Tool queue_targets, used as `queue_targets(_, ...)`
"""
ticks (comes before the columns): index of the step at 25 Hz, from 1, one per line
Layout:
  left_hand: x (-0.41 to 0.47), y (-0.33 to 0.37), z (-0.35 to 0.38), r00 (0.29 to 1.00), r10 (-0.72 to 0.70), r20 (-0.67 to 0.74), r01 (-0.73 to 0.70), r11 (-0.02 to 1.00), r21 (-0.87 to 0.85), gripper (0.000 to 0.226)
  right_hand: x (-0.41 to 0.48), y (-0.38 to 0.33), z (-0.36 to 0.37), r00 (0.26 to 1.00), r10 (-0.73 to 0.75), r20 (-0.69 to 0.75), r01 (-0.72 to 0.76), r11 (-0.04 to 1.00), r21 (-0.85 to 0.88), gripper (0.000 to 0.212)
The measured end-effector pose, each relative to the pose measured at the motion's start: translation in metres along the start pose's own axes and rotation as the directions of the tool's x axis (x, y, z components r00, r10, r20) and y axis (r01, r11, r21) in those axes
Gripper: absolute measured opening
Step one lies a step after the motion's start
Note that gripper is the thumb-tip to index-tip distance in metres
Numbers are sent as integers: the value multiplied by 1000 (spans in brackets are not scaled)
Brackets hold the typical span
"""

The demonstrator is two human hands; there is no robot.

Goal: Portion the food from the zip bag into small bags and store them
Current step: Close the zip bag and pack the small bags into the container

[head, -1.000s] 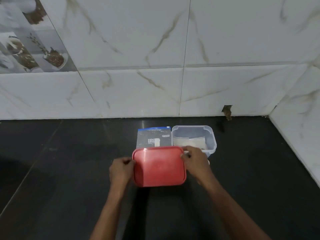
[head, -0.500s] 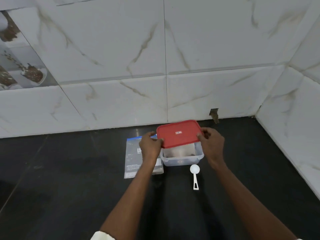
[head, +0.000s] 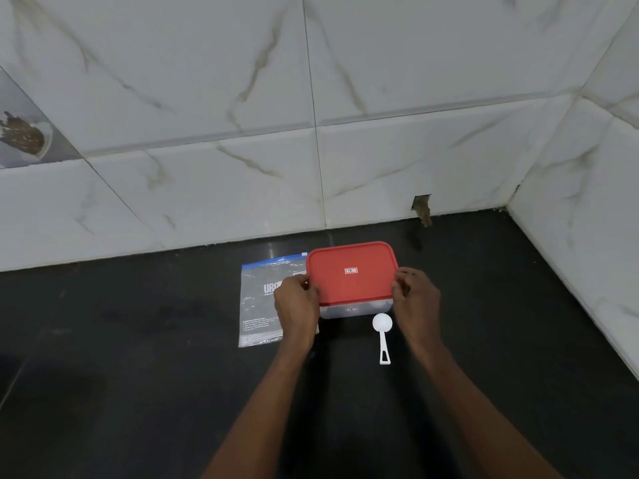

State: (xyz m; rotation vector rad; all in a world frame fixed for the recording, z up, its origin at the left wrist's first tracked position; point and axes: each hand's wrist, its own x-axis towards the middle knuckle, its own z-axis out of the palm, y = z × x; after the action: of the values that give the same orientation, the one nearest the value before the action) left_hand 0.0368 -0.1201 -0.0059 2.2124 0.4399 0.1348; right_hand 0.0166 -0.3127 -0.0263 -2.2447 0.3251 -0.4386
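Observation:
A red lid lies on top of a clear plastic container on the black counter. My left hand grips the lid's left edge and my right hand grips its right edge. The container's contents are hidden under the lid. A flat zip bag with a blue top strip and white print lies just left of the container, partly under my left hand. A white plastic scoop rests on the counter in front of the container, bowl towards it.
The black counter meets a white marble-tiled wall at the back and a side wall on the right. A small hole in the tile sits low behind the container.
The red lid went from near me, held above the counter, onto the clear container, which it now covers. The view tilted up and the scoop came into sight.

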Motion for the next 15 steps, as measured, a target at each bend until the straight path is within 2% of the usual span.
queue_targets(6, 2, -3, -5, 997, -61, 41, 63, 996, -68, 46, 4, -6, -2, 996, 91, -11, -91, 996, -12, 18)
queue_targets(7, 8, -2, -5, 999, -20, 48, 23, 997, -70, 53, 13, -11, -2, 995, 102, -11, -102, 995, -18, 22)
queue_targets(9, 22, 2, 2, 984, 144, 105, -141, 990, -28, 63, 35, -20, 5, 994, 57, 97, -49, 995, -83, 41)
queue_targets(11, 33, 6, 14, 927, 308, 215, -342, 929, 140, 68, 50, -21, 18, 958, -69, 280, 138, 963, -233, 57)
queue_targets(13, 38, 3, 26, 869, 344, 355, -452, 845, 287, 65, 56, -11, 30, 907, -107, 407, 269, 892, -364, 61)
queue_targets(15, 42, -3, 32, 847, 322, 424, -482, 802, 353, 62, 58, -1, 37, 889, -103, 446, 306, 859, -411, 61)
